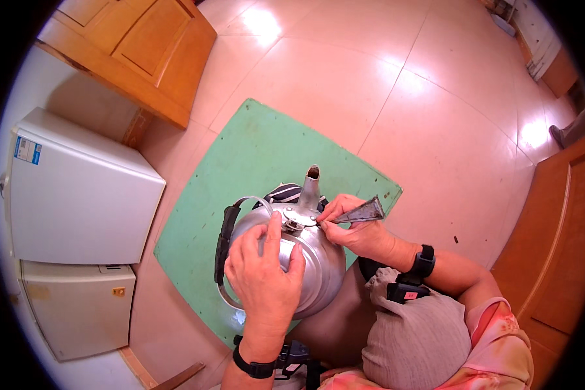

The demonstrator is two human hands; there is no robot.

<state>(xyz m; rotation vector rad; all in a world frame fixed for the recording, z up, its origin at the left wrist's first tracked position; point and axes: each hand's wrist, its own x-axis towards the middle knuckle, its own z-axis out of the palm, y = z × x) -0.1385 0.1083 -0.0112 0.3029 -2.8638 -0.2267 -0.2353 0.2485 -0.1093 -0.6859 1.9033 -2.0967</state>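
A silver metal kettle (pixel 328 270) rests on the green board, tilted, with its spout (pixel 311 188) pointing away from me. Its carrying handle (pixel 225 244), wrapped in black, is swung over to the left. My left hand (pixel 264 273) lies on the kettle's top, fingers apart, index fingertip near the riveted handle bracket (pixel 299 216). In my right hand (pixel 357 233) is a narrow metal tool with a flat, flared end (pixel 365 211), pinched between thumb and fingers. Its thin end points at the bracket; whether it touches is hidden by my fingers.
A dark striped cloth (pixel 286 193) is bunched behind the kettle on the green board (pixel 240 149). To the left stand a white refrigerator (pixel 88 195) and an open wooden door (pixel 143 52). Another wooden door (pixel 552 260) is at right. A person's foot (pixel 557 135) shows at the far right.
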